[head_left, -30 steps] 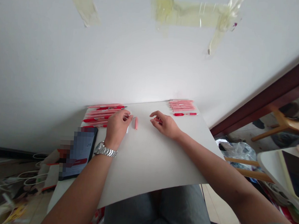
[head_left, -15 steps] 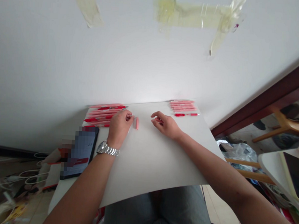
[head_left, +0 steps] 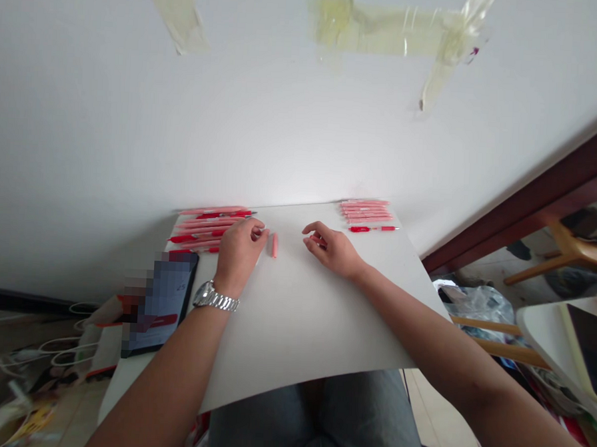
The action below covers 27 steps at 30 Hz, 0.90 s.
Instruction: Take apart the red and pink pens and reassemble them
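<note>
My left hand (head_left: 241, 242), with a metal watch (head_left: 216, 296) on its wrist, is over the table just right of a group of pens. Its thumb and index finger are pinched together; a thin pale edge shows below them, too small to name. Just right of those fingertips is a short pink pen part (head_left: 274, 245) on the table. Across a gap, my right hand (head_left: 334, 250) hovers with thumb and index finger apart and the other fingers curled. Something reddish shows inside the curl, and I cannot tell whether it is an object.
Several pink and red pens (head_left: 203, 225) lie at the back left of the white table (head_left: 293, 323). At the back right is a row of pink pens (head_left: 366, 210) with one red pen (head_left: 373, 229) before it. A tablet (head_left: 161, 310) lies at the left edge, and a wall (head_left: 283, 129) stands behind.
</note>
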Motion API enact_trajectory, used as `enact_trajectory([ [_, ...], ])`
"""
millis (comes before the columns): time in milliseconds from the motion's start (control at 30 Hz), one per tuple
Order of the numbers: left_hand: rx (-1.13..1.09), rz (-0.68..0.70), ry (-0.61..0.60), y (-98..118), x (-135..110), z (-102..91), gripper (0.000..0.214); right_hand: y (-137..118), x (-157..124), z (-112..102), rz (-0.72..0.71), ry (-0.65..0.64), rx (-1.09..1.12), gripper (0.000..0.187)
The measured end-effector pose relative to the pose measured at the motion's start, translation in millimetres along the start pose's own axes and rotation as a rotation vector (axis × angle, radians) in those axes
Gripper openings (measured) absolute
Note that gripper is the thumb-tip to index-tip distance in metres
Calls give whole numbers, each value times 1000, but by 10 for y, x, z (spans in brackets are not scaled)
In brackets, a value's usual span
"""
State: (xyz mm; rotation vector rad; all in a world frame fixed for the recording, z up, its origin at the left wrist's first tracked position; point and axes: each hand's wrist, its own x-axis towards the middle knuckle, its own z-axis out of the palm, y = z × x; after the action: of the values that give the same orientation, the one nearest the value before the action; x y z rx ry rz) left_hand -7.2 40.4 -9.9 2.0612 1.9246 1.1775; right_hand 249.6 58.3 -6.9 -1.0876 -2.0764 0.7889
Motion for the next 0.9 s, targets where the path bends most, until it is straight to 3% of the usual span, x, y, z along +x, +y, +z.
enact_trajectory([
  [367, -104, 99, 88, 175, -8, -53, 16, 30, -4, 20, -15, 32, 60, 29],
  [600, -171, 132, 59, 219, -55, -39, 18, -31, -6, -6, -15, 51, 104, 23],
  [900, -219, 258, -8, 330, -100, 5, 18, 44, 3, 46, -130, 67, 100, 21],
])
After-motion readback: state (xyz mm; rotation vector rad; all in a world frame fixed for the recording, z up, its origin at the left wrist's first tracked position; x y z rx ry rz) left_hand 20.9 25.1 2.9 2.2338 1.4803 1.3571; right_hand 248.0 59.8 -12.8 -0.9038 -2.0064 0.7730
